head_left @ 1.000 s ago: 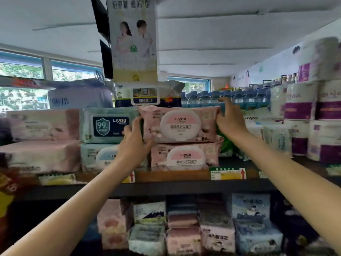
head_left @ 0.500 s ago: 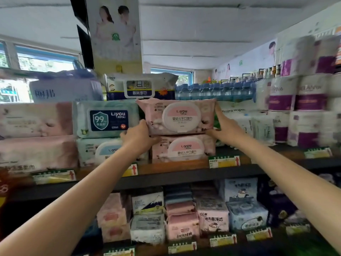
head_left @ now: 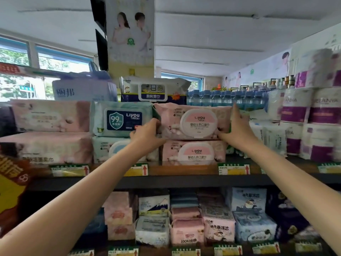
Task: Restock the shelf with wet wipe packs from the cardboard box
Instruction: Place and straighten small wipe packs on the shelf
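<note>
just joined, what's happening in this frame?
A person is restocking a shop shelf with wet wipes. Both hands are on one pink wipe pack: the left hand grips its left end, the right hand its right end. The pack sits on top of a matching lower pink pack, beside two stacked blue-green wipe packs. Whether it is fully seated is hard to tell. The cardboard box is not in view.
</note>
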{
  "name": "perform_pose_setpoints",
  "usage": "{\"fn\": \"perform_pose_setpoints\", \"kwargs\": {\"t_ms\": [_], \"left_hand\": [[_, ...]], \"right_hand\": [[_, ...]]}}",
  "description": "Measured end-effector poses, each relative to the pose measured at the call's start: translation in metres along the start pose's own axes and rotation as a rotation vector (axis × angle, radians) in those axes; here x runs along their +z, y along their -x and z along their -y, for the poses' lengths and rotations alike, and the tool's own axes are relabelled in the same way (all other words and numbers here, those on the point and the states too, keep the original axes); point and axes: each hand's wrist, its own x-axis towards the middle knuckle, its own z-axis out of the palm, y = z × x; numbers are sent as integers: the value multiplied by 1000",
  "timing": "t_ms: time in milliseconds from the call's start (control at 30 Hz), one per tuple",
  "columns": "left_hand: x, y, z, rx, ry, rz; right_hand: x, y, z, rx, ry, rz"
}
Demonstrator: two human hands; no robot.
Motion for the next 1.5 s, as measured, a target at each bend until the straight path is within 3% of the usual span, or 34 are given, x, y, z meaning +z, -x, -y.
{"fn": "perform_pose_setpoints", "kwargs": {"t_ms": [67,133,233,333,467,667,833,967,1100,1300,1500], "left_hand": [[-11,6,13,59,-8,-172],[-24,12,29,81,21,-317],[-42,14,56,4,72,-378],[-51,14,89,-182,138,-217],[-61,13,118,-269,123,-36],[-79,-18,139,-237,101,53],[-86,-7,128,-238,243,138],[-85,-13,138,-214,450,111],[-77,-4,141,-192,488,48],[-56,0,134,-56,135,-91],[-58,1,123,-84,-101,-105]], "right_hand": [[0,13,22,-123,131,-184],[1,28,54,-364,251,-249],[17,40,97,-605,384,-61],[51,35,125,-679,507,80],[84,26,151,-676,750,132],[102,19,175,-465,754,154],[109,13,180,-306,513,144],[113,12,192,-379,312,84],[110,13,195,-418,184,20],[94,20,167,-433,464,-21],[93,21,167,-536,574,-169]]}}
